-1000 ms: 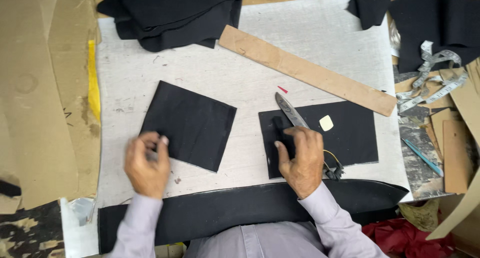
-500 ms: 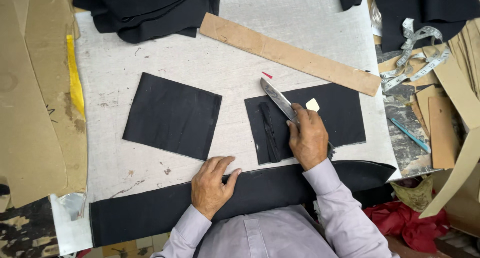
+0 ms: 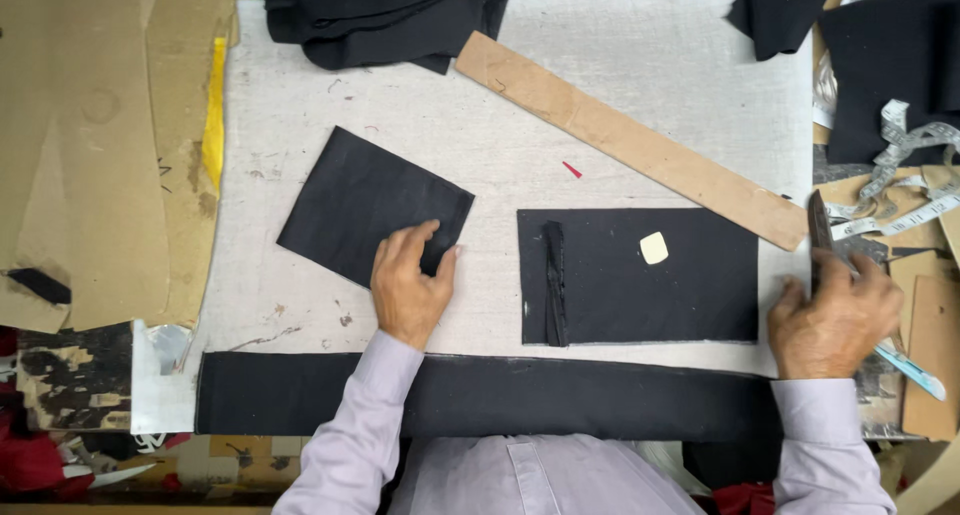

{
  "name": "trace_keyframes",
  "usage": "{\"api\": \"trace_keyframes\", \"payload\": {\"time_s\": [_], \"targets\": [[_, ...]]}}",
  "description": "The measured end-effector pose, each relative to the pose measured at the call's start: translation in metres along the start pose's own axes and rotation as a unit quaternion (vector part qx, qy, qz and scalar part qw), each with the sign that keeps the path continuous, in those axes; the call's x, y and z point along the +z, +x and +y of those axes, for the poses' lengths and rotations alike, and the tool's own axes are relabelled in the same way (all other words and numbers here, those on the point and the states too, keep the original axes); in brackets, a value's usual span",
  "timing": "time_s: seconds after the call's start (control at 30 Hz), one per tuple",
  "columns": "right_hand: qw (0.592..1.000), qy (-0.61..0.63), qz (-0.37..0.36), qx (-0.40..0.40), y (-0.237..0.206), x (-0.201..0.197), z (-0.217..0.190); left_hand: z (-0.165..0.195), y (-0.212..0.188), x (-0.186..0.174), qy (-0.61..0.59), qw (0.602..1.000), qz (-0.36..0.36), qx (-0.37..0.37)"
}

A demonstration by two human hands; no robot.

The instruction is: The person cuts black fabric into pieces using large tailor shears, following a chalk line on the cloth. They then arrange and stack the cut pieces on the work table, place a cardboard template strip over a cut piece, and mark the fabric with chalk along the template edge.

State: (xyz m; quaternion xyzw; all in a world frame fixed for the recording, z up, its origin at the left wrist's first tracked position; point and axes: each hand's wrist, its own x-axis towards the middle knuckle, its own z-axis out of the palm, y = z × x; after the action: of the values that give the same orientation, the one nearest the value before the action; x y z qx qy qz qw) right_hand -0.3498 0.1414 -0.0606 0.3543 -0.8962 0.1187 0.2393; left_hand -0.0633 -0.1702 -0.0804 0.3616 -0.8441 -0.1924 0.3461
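Left hand (image 3: 408, 287): flat, fingers pressed on black fabric square (image 3: 372, 207), tabletop (image 3: 640, 75) centre-left. Right hand (image 3: 835, 320): closed around scissors (image 3: 820, 237) at right edge; blades could be snagged on measuring tape (image 3: 900, 175).

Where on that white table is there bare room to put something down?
Bare: the stretch between the black fabric square, the dark cloth pile and the wooden ruler; also beyond the ruler. Crowded: the right edge, around the right hand and tape measure.

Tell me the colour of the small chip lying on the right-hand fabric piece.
Cream-white chip, seen in the head view.
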Motion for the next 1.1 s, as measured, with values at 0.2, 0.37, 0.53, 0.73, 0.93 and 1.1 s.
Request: {"api": "trace_keyframes", "payload": {"time_s": [0.2,0.37,0.53,0.73,0.93,1.1], "targets": [[0.849,0.475,-0.229,-0.005,0.070,0.040,-0.148,-0.004,0.035,0.024,0.042,0.997,0.005,-0.062],[0.809,0.495,-0.295,-0.115,0.097,0.073,-0.252,-0.007,0.028,0.021,0.040,0.996,-0.023,-0.078],[0.863,0.403,-0.252,-0.169,0.095,0.086,-0.284,-0.009,0.026,0.017,0.046,0.996,-0.034,-0.067],[0.845,0.398,-0.330,-0.139,0.095,0.088,-0.278,-0.003,0.024,0.021,0.055,0.993,-0.061,-0.089],[0.826,0.377,-0.395,-0.136,0.102,0.090,-0.282,-0.003,0.023,0.026,0.064,0.991,-0.058,-0.105],[0.620,0.587,-0.517,0.066,0.107,0.092,-0.275,-0.010,0.017,0.022,-0.050,0.994,-0.034,-0.090]]}}
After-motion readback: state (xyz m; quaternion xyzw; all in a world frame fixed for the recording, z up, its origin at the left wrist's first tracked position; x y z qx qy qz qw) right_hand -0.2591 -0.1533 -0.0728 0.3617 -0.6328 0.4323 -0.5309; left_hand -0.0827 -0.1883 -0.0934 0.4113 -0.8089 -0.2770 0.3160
